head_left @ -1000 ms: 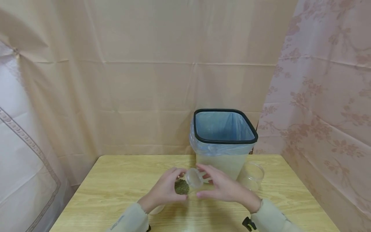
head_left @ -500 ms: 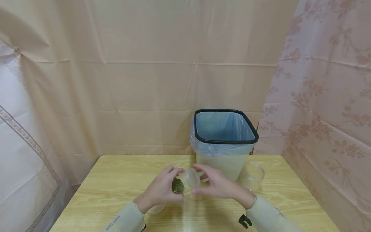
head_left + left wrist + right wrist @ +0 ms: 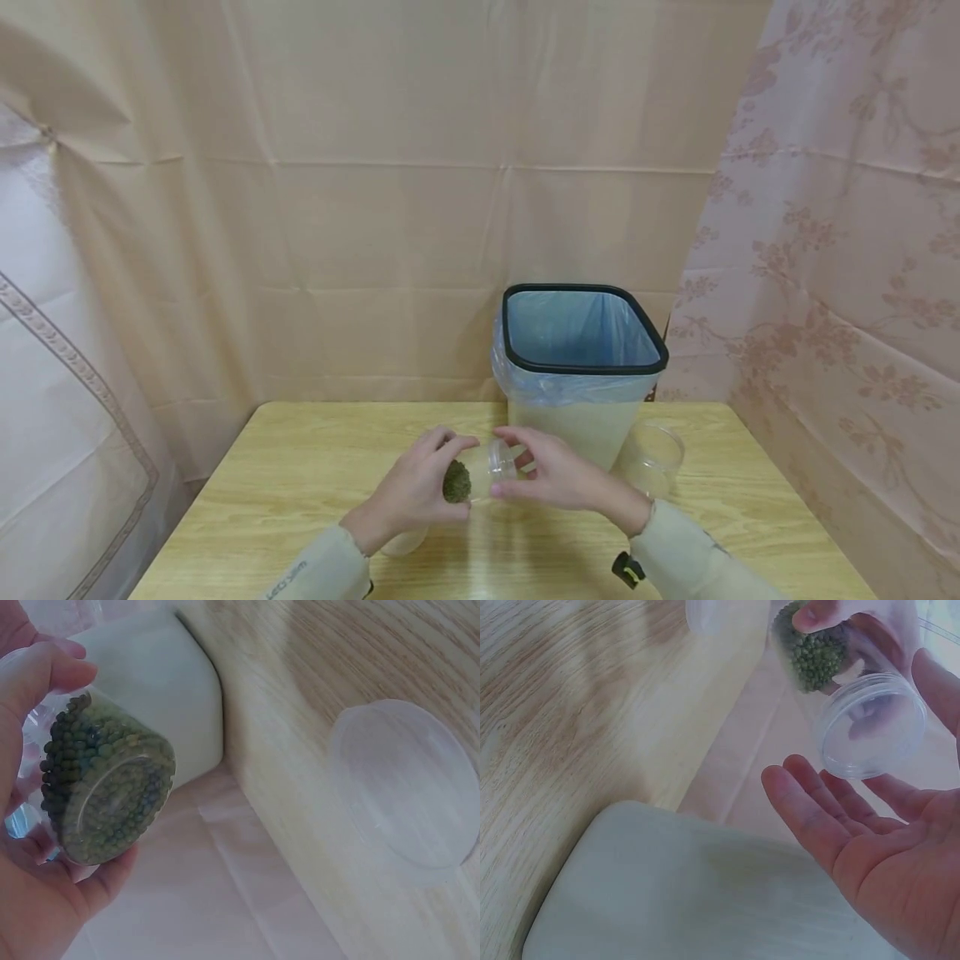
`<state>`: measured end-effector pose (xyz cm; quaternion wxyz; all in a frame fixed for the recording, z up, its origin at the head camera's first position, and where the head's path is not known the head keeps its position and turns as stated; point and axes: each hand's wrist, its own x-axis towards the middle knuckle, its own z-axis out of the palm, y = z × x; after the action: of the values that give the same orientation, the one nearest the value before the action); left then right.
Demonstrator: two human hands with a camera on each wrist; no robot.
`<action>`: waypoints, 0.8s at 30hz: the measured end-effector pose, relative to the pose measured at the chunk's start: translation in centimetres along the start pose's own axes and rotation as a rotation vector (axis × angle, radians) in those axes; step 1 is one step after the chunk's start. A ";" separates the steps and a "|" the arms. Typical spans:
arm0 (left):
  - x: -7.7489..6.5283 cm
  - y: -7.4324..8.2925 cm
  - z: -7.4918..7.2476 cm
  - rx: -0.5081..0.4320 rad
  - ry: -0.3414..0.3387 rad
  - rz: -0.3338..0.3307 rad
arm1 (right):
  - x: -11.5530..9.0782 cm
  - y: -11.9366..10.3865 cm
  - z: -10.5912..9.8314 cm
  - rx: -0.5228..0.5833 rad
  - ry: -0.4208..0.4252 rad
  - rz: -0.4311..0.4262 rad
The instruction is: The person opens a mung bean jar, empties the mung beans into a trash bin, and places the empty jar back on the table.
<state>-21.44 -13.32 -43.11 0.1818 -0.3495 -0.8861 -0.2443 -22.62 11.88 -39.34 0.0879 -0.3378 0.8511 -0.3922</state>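
Table (image 3: 300,475) | left hand (image 3: 420,482) grips tilted jar (image 3: 481,468) | right hand (image 3: 561,475) loosely spread at its 3 o'clock end | further tilt might spill beans (image 3: 456,482)

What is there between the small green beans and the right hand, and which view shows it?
The beanless end of the clear jar lies between the small green beans and the right hand; the head view shows this.

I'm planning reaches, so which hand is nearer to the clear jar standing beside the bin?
Right. In the head view, the right hand is left of the clear jar; the left hand is farther left, gripping a jar of small green beans.
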 end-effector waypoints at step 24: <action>0.3 0.3 -1.0 0.062 -0.024 0.062 | 0.2 -0.4 -0.2 0.065 -0.008 0.064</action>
<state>-21.23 -13.51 -42.07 0.1892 -0.3737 -0.8842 -0.2068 -22.65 11.69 -38.90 0.1146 -0.3090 0.8479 -0.4152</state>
